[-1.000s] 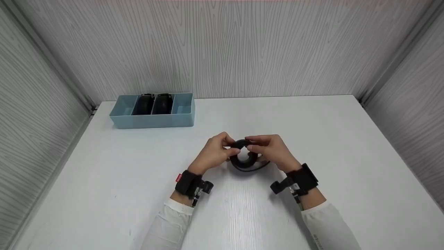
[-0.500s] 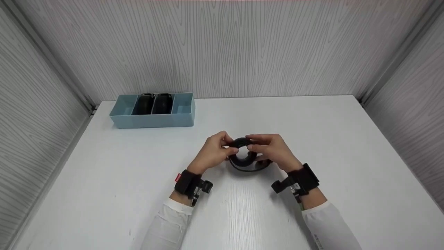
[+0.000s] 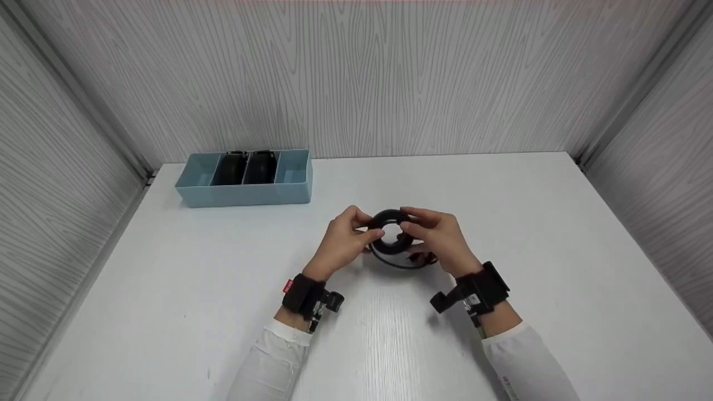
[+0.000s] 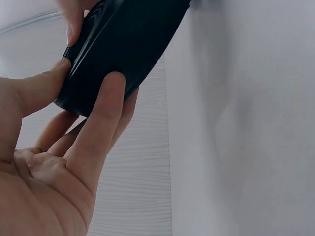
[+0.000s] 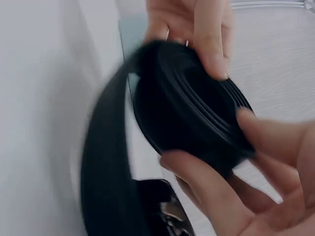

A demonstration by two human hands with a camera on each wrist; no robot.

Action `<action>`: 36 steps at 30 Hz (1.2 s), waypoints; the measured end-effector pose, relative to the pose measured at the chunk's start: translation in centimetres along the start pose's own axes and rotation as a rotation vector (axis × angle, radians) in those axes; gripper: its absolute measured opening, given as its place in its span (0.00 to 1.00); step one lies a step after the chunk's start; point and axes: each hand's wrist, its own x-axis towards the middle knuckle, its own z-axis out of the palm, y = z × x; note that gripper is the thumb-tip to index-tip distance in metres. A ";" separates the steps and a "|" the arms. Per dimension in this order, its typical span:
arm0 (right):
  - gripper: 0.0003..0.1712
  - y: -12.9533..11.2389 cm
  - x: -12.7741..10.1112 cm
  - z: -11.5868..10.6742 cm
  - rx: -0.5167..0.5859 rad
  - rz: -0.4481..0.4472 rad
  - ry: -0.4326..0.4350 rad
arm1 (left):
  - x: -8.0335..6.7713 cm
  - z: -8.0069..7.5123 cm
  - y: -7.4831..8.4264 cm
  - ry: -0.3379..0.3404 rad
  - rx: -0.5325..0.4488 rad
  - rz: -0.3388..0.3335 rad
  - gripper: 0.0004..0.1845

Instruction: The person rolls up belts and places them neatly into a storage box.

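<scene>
A black belt (image 3: 393, 249) is wound into a coil in the middle of the head view, held just above the white table. The fingers and thumb of my left hand (image 3: 342, 245) pinch the coil's left side. On its right side, my right hand (image 3: 444, 240) grips it between thumb and fingers. One loose strip hangs below the coil and curves to the right. A shiny buckle piece (image 5: 172, 214) shows at the bottom of the right wrist view, beside that strip. In the left wrist view, the belt's (image 4: 123, 51) smooth outer turn faces the camera.
A blue divided box (image 3: 248, 195) stands at the back left of the white table (image 3: 501, 206). Two black coiled belts (image 3: 230, 169) sit in its two middle compartments, one in each. Grey wood-grain panels (image 3: 356, 78) enclose the back and sides.
Both hands have moved slightly up the view, away from the body, with the coil. The coil has turned a little, and the buckle end shows more clearly beneath the right hand.
</scene>
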 end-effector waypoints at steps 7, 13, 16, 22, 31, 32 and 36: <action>0.28 -0.1 0.0 0.0 0.037 0.000 0.007 | 0.1 0.0 0.0 0.029 -0.044 0.004 0.14; 0.27 -0.3 -0.1 -0.5 -0.081 -0.013 -0.120 | -0.2 -0.6 0.2 -0.079 0.011 0.015 0.11; 0.25 -0.5 -0.3 -0.6 -0.149 -0.021 -0.170 | -0.2 -0.8 0.3 -0.130 0.045 0.022 0.11; 0.27 -0.7 -0.3 -0.3 -0.142 -0.021 -0.157 | -0.1 -0.7 0.2 -0.119 0.037 0.012 0.12; 0.30 0.1 0.1 0.0 0.091 -0.018 -0.018 | 0.2 -0.1 -0.1 -0.010 -0.110 -0.034 0.16; 0.30 0.2 0.2 0.0 0.092 -0.017 -0.019 | 0.2 -0.1 0.0 -0.006 -0.110 -0.033 0.15; 0.31 0.0 0.1 -0.2 0.048 -0.031 -0.055 | 0.0 -0.4 0.1 -0.011 -0.090 -0.009 0.13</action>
